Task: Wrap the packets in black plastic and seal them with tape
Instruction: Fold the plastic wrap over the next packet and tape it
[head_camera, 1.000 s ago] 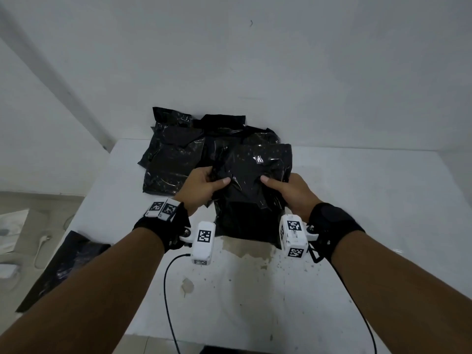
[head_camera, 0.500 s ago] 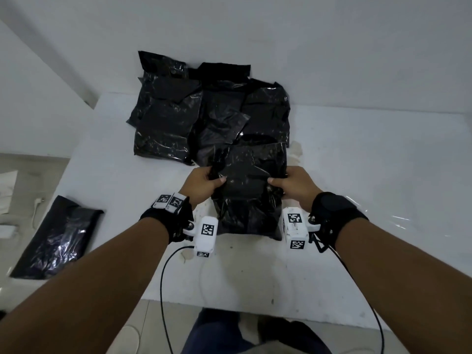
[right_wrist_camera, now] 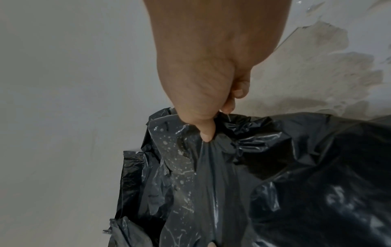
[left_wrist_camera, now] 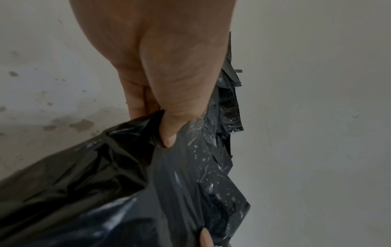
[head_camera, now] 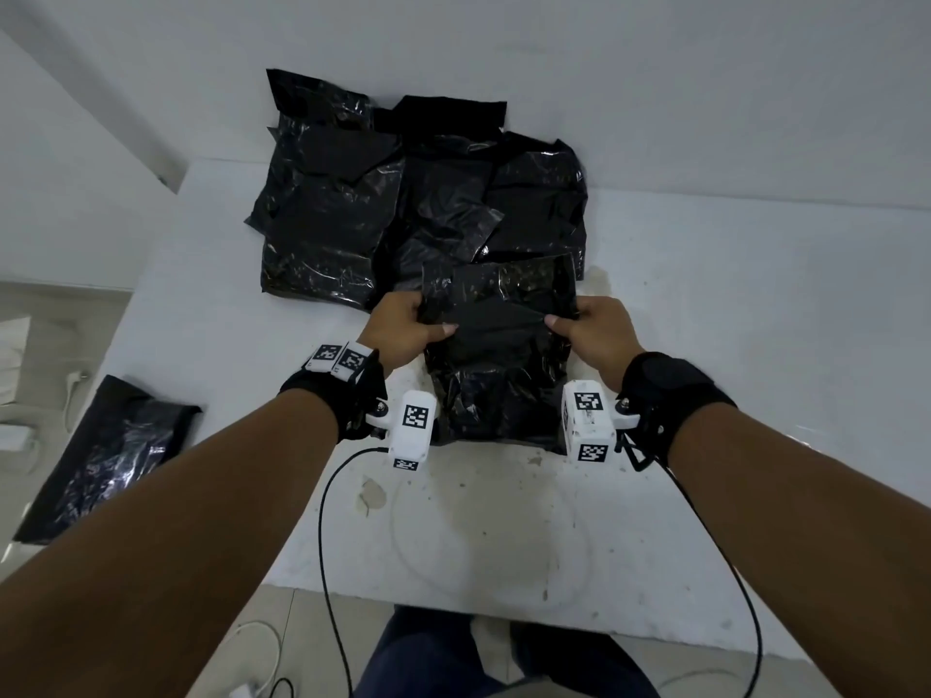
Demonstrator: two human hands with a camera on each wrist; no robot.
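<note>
A packet in black plastic (head_camera: 496, 365) lies on the white table (head_camera: 730, 319) in front of me. My left hand (head_camera: 408, 327) pinches its left edge, thumb on top of the plastic (left_wrist_camera: 169, 167). At the right edge my right hand (head_camera: 589, 327) pinches the plastic (right_wrist_camera: 222, 175) the same way. The film between both thumbs is pulled into a fold across the packet. No tape shows in any view.
A pile of several black wrapped packets (head_camera: 403, 193) sits behind the held one, against the wall. One more black packet (head_camera: 106, 460) lies on the floor at the left. Cables hang from both wrists over the table's stained near edge (head_camera: 478, 586).
The packet has come toward me, away from the pile, and both hands have shifted outward to its side edges. The head view has tilted down, showing the near table edge and my legs.
</note>
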